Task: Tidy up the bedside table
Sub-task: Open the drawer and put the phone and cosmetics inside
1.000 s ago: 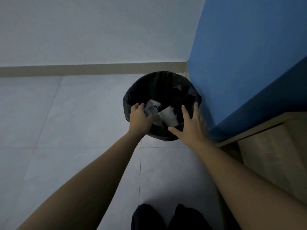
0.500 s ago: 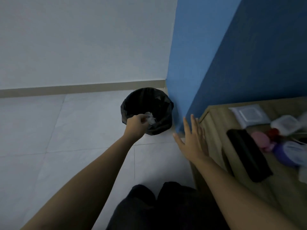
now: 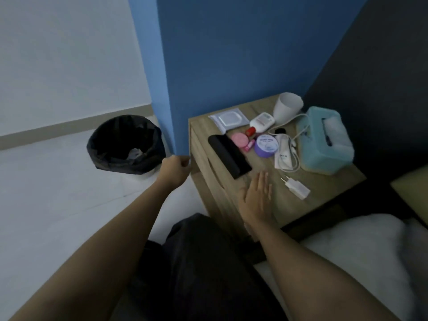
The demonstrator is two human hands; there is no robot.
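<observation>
The wooden bedside table stands against the blue wall. On it lie a black flat case, a pink round compact, a purple jar, a white bottle with a red cap, a wipes pack, a tipped white cup, a teal tissue box, a white tube and a white charger plug with its cable. My right hand lies flat and open over the table's front edge. My left hand is curled shut beside the table's left corner, nothing visible in it.
A bin with a black liner stands on the tiled floor left of the blue wall corner, with pale rubbish inside. A bed with white bedding lies at lower right. My dark-trousered legs are below.
The view has swung from the bin to the bedside table. My left hand left the bin; the crumpled tissue no longer shows in it. My right hand moved onto the table top.
</observation>
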